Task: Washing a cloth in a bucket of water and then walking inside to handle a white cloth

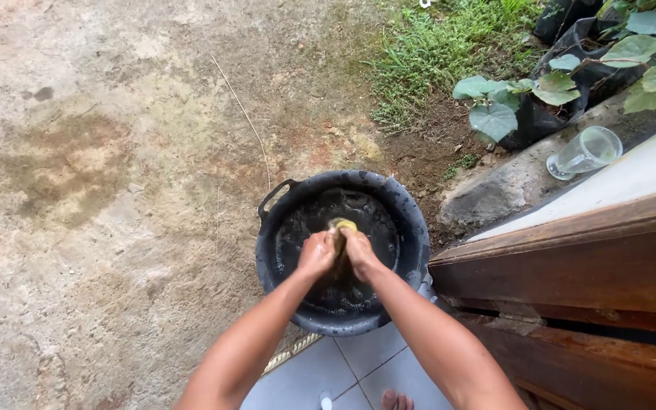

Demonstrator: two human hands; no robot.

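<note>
Your left hand (317, 253) and right hand (359, 250) both close around a small yellow-green sponge (342, 225), pressed together over the middle of the round black plastic basin (411, 228), which sits on bare ground beside the grey tiled step (358, 364).

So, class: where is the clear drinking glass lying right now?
In the head view, the glass lies on its side at upper right, on the stone ledge beside the leafy plants.
</note>
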